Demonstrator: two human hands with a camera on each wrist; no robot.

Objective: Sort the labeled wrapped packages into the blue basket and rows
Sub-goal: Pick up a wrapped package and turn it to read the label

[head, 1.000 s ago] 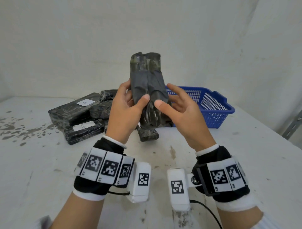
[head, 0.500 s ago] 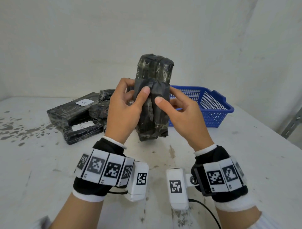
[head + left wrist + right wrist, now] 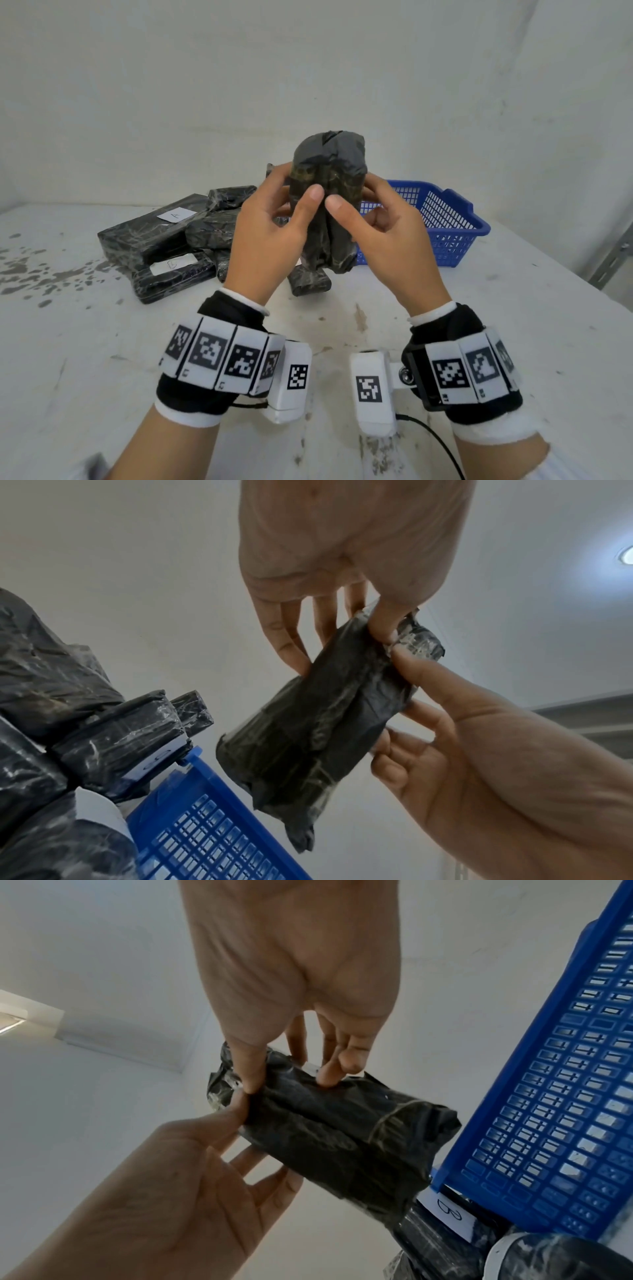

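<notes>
Risk: held package gets mis-sorted or slips, since no label is visible on it.

Table (image 3: pixel 102 359) is stained and carries the unsorted pile (image 3: pixel 164 246) at back left, flat packs showing white labels, one reading "A". Blue basket (image 3: pixel 445 226) sits back right, nothing visible inside. Held package (image 3: pixel 325 192) is upright in the air between pile and basket, wrap crinkly and taped. Left hand (image 3: pixel 263 236) and right hand (image 3: pixel 390 233) both pinch it, thumbs nearly touching on the near face, fingers curled behind. It's a fingertip grip only, so slick film could let it drop onto the small package (image 3: pixel 310 282) below. Label is probably on the hidden side; a guess sends it to the wrong spot.
</notes>
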